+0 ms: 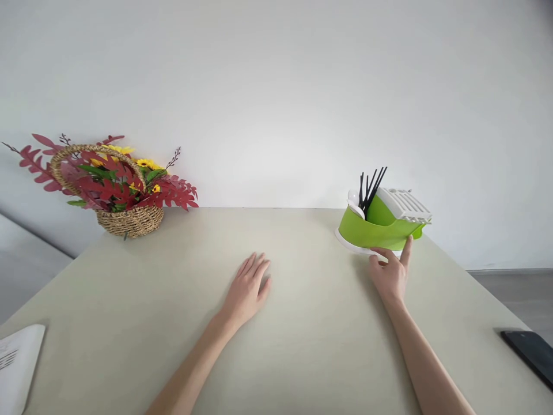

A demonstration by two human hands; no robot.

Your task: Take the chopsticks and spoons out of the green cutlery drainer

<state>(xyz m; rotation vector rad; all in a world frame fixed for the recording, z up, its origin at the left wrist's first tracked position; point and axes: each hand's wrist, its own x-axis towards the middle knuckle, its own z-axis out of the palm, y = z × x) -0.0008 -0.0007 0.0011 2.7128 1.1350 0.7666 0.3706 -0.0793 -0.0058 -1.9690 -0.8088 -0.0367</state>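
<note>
A green and white cutlery drainer (371,232) stands at the far right of the beige table (302,346). Black utensils (370,187) and a white spoon stick up from it, and a white slotted rack (404,204) sits on its right side. My right hand (391,272) touches its near edge, with the thumb on the white base and a finger raised against the green wall. My left hand (247,290) lies flat on the table near the middle, fingers together, holding nothing.
A wicker basket (129,220) of red leaves and yellow flowers stands at the far left by the white wall. A white paper (15,357) lies at the near left edge. A black phone (531,351) lies at the near right edge.
</note>
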